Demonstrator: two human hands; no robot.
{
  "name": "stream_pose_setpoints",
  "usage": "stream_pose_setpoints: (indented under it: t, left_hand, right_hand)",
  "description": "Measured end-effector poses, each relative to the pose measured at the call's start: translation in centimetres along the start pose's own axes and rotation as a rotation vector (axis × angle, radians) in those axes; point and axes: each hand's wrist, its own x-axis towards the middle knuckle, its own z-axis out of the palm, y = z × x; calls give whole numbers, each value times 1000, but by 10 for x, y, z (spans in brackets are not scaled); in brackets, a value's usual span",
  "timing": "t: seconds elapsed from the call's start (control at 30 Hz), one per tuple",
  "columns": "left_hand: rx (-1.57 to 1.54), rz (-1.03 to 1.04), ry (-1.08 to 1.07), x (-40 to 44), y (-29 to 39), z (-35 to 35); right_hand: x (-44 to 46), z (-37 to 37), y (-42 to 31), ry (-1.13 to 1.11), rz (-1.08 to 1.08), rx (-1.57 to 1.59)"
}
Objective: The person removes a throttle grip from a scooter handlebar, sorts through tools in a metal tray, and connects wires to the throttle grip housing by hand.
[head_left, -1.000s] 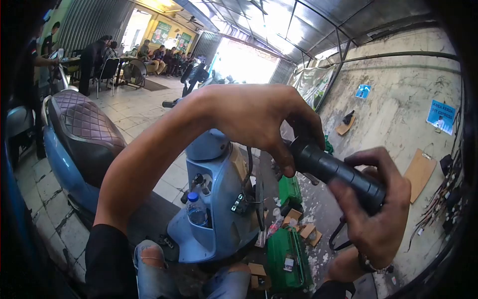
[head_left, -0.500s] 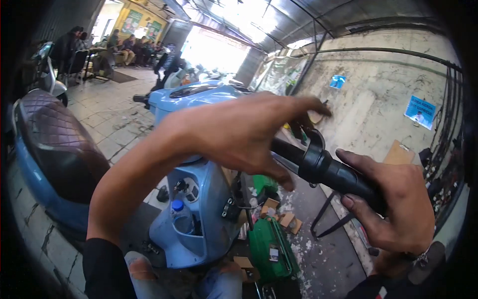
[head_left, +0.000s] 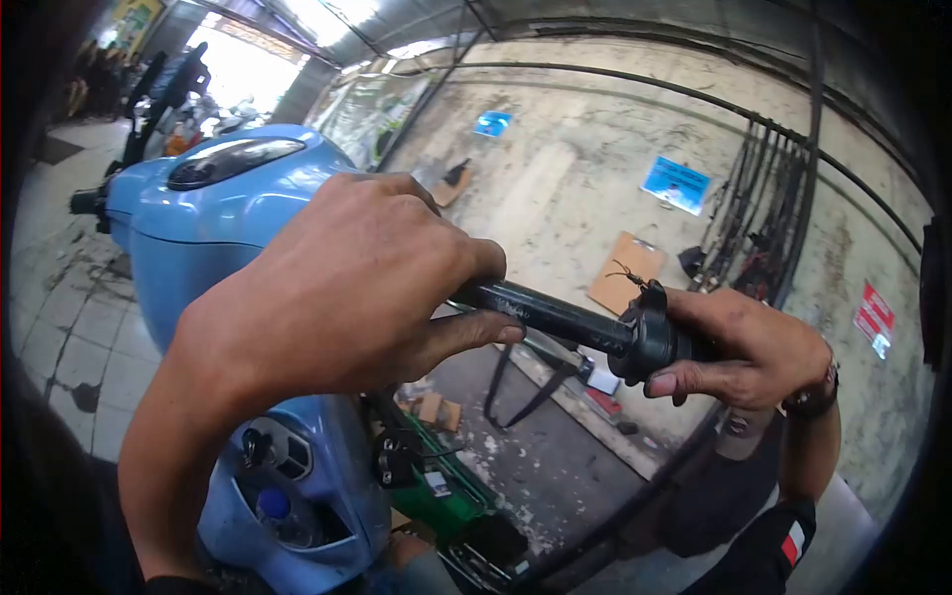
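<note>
A black handlebar tube [head_left: 555, 315] juts to the right from the blue scooter [head_left: 223, 213]. My left hand [head_left: 347, 288] is closed round the tube near the scooter's body, its thumb below. At the outer end, my right hand [head_left: 749, 347] grips a black throttle grip [head_left: 645, 342], fingers over it and thumb pressed against its flange. Thin dark wire-like ends [head_left: 627, 273] stick up beside the flange. Between the two hands a length of bare tube shows. The far end of the grip is hidden inside my right hand.
A bottle with a blue cap [head_left: 273, 504] stands in the scooter's front pocket, below the key switch [head_left: 256, 448]. Under the bar lie a green case [head_left: 436, 496] and cardboard pieces [head_left: 436, 409]. Black cables [head_left: 764, 198] hang on the wall at right, near a clipboard [head_left: 625, 273].
My left hand has gone from spread fingers over the bar to closed round it. The grip sits farther out, with more bare tube showing. My view has turned right.
</note>
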Motion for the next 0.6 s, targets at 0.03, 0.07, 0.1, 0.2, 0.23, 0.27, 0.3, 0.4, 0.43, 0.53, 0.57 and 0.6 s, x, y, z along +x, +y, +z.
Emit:
stream_pose_setpoints:
  t: [0.03, 0.07, 0.1, 0.2, 0.23, 0.27, 0.3, 0.4, 0.43, 0.53, 0.57, 0.6]
  left_hand:
    - [-25, 20, 11, 0, 0, 2]
    - [-43, -1, -2, 1, 0, 2]
    - [-56, -28, -14, 0, 0, 1]
    - [-39, -35, -32, 0, 0, 0]
    - [-47, -31, -26, -1, -2, 0]
    - [-65, -13, -7, -2, -3, 2]
    - [-79, 5, 11, -2, -4, 3]
    - [-75, 44, 71, -3, -6, 6]
    - [-81, 46, 70, -3, -5, 5]
    - [-96, -19, -23, -2, -3, 4]
    - [-87, 5, 35, -3, -5, 7]
    - [-82, 30, 91, -3, -5, 9]
  right_hand:
    - [0, 0, -3, -9, 2, 36]
    - [-1, -2, -3, -52, 37, -23]
    - [-1, 2, -6, -51, 54, -33]
    - [-3, 11, -23, 93, 91, -142]
    - [-2, 13, -27, 92, 100, -148]
    - [-4, 17, -29, 148, 85, -220]
    - [-5, 21, -30, 206, 66, -292]
    - [-11, 28, -26, 222, 168, -359]
    - [-10, 27, -26, 219, 174, -358]
    - [-3, 22, -29, 228, 71, -318]
    - [-2, 18, -35, 188, 113, -319]
    - [-1, 17, -39, 147, 160, -320]
